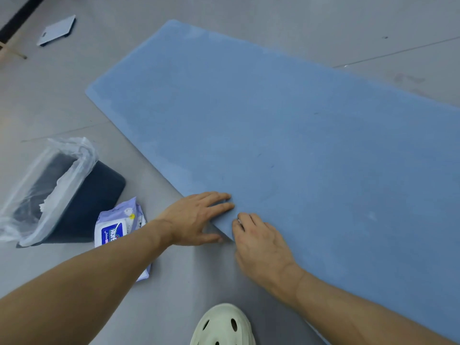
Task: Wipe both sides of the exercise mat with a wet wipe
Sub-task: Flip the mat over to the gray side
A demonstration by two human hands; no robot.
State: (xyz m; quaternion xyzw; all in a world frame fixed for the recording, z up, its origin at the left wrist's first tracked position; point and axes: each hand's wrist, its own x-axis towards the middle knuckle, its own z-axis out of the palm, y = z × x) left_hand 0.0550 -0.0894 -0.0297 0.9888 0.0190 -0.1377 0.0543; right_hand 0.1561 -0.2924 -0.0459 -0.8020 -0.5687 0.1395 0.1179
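Head view shows the left hand (199,216) spread nearly flat, fingers straight on top of the exercise mat (286,125) at its near long edge, thumb lying on the floor (174,282) beside that edge; whether it has slipped underneath is unclear. Just beside it, the right hand (260,236) curls its fingers down onto the same edge, and I cannot tell if they pinch the mat or merely press it. No wipe shows plainly in either hand. The mat lies flat on the grey floor, stretching away to the upper left and off to the right. It looks thin, soft and light but long and floppy, so lifting one spot would likely just fold it; a hold along this edge, hands set wider apart, seems best for turning it. A wet wipe pack (119,230) and lined bin (49,190) sit to the left.
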